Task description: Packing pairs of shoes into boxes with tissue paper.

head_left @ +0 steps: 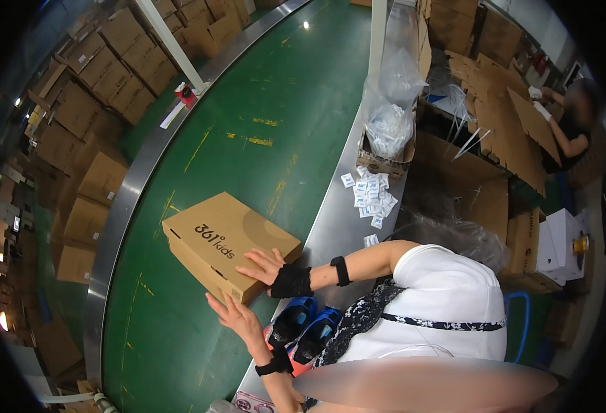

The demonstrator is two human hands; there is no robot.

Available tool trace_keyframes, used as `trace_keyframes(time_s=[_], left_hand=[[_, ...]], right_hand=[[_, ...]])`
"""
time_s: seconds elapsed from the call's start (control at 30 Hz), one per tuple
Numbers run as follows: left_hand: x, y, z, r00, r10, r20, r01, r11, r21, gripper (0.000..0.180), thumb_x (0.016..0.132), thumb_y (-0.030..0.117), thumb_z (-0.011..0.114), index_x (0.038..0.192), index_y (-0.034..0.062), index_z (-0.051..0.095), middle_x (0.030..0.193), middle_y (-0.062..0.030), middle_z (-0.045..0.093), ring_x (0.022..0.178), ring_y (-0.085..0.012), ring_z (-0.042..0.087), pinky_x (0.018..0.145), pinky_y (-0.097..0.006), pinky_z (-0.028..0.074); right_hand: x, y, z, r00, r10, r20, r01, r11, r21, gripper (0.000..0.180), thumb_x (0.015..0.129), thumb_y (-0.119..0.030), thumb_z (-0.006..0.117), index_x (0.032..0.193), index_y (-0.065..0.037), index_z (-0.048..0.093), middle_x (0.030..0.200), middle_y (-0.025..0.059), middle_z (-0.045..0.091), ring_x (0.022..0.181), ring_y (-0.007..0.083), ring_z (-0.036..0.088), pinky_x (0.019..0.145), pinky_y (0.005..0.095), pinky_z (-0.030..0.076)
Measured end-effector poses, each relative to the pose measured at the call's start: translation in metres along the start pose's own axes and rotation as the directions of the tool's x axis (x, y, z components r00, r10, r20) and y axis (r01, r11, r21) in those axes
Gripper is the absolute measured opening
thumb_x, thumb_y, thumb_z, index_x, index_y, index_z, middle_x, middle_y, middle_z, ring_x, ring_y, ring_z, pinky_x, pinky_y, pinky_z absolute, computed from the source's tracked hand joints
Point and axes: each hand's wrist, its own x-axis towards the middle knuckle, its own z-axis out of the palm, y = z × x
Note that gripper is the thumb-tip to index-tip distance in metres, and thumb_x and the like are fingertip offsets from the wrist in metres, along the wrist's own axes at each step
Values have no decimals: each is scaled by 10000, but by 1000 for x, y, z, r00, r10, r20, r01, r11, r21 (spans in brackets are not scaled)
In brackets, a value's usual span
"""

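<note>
A closed brown cardboard shoebox (203,237) with dark printing on its lid sits at an angle on the green conveyor belt. My right hand (263,266) lies on the lid near its corner, fingers outstretched. Against the box's near end is my left hand (236,319), its fingers spread and holding nothing. Black wraps cover both wrists. Close by my forearms, a pair of blue and black shoes (293,322) with some pinkish-orange rests on the metal ledge (327,237), partly hidden by my clothing.
Small white packets (372,195) lie piled on the ledge, beside a carton of clear plastic bags (389,134). Stacked brown cartons (114,58) stand beyond the belt. At the far right, a co-worker (571,120) in white gloves handles flat cardboard (502,103). White posts rise by the belt.
</note>
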Motion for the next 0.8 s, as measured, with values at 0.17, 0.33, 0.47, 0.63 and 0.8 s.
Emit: trace_keyframes(time_s=[0.17, 0.33, 0.47, 0.63, 0.8], left_hand=[[12, 25, 21, 993, -5, 115, 20, 991, -131, 446, 938, 240, 262, 1355, 83, 274, 1440, -120, 159, 1322, -284, 151, 1025, -454, 138], [21, 36, 16, 978, 18, 208, 0, 996, -86, 451, 953, 303, 221, 1370, 137, 252, 1443, -109, 152, 1334, -286, 112, 1009, -557, 72], [17, -11, 25, 990, -115, 75, 135, 924, -359, 476, 952, 312, 216, 1361, 69, 253, 1435, -149, 149, 1335, -285, 111, 1058, -415, 105], [-4, -82, 20, 860, -492, 131, 481, 699, -529, 506, 895, 285, 418, 1287, -25, 338, 1262, -188, 424, 1137, -275, 426, 949, -335, 325], [-43, -143, 22, 863, -447, 234, 504, 778, -374, 465, 737, -3, 477, 1201, -16, 452, 1099, -183, 555, 980, -232, 548, 851, -312, 410]], right_hand=[[15, -5, -26, 994, 104, 15, -106, 980, 168, 967, 574, -102, 712, 1373, -258, 189, 1386, 192, 199, 1267, 365, 249, 940, 606, 254], [19, 32, -88, 982, 18, -186, 68, 891, 449, 785, 603, -72, 593, 1324, -103, 283, 1273, 179, 394, 1218, 311, 362, 1001, 323, 307], [22, 19, -88, 965, 1, -262, 142, 839, 525, 741, 619, -110, 599, 1304, -118, 317, 1257, 126, 434, 1199, 236, 394, 1001, 343, 305], [42, 19, -110, 930, 231, -284, 40, 706, 707, 829, 596, -18, 610, 1331, -167, 256, 1156, 97, 481, 1018, 214, 524, 869, 355, 442], [14, 204, -89, 513, 812, -278, -563, 562, 605, 673, 731, -239, 628, 1307, -104, 307, 864, 122, 593, 716, 267, 604, 649, 357, 481]])
